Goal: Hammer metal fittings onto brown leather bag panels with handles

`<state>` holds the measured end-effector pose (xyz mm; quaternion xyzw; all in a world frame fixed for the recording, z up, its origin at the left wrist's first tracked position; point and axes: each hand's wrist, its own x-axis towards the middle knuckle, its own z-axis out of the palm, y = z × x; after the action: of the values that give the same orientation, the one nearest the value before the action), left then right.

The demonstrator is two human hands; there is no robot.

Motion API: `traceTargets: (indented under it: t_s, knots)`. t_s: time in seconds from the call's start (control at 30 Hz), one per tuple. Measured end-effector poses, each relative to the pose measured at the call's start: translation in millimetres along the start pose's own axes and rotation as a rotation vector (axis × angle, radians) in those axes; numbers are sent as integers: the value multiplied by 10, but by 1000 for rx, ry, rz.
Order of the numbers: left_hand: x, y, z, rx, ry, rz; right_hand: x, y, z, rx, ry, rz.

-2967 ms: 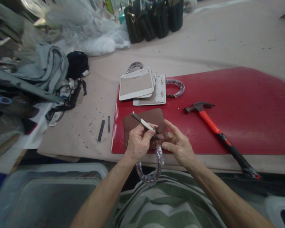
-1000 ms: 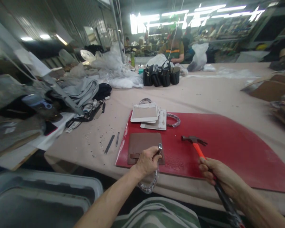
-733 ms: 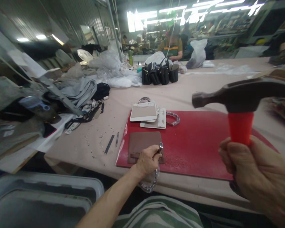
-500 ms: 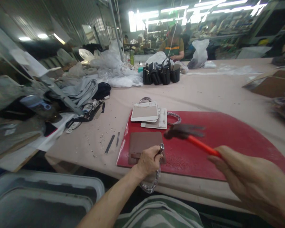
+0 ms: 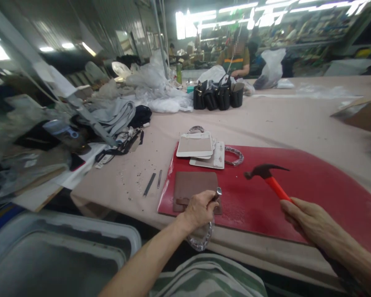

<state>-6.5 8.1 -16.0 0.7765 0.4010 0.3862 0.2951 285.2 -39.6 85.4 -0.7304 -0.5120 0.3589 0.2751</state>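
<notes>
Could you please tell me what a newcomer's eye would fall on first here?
Probably the red mat on the near side of the table, with the hammer held over it in the right hand. Next, perhaps, the left hand, holding a metal tool at the brown panel near the mat's left end. Farther back, black bags stand in a row.

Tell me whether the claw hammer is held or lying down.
Held: the right hand grips the claw hammer by its handle, and its head appears over the red mat.
</notes>
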Motion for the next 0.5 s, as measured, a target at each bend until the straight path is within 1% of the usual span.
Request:
traceTargets:
  t_s: [0.03,0.07,0.1,0.17,0.2,0.23,0.27,0.3,0.33,0.4,0.47,0.5]
  knots:
    - [7,3,-3,11,-6,-7,86,114,16,-46,-18,26]
    - [16,4,-7,20,-11,-14,164,209,47,-129,-7,7]
    - [24,4,-12,25,-15,-19,228,281,93,-250,34,-48]
    - [34,2,-23,26,-21,-23,301,343,242,-498,185,-245]
    - [35,2,-28,25,-22,-23,311,339,349,-589,274,-356]
    - [32,4,-32,21,-23,-24,308,317,479,-630,340,-466]
    - [27,7,-34,19,-24,-25,294,285,632,-622,371,-569]
    - [21,12,-34,17,-26,-29,274,248,803,-581,371,-659]
    - [17,18,-32,15,-31,-34,250,212,985,-523,343,-740]
    - [18,30,-23,-11,-46,-50,200,159,1342,-470,239,-857]
    - [44,29,-25,-100,-23,-110,158,140,1619,-513,181,-880]
    - [68,16,-42,-175,23,-173,144,142,1709,-544,178,-869]
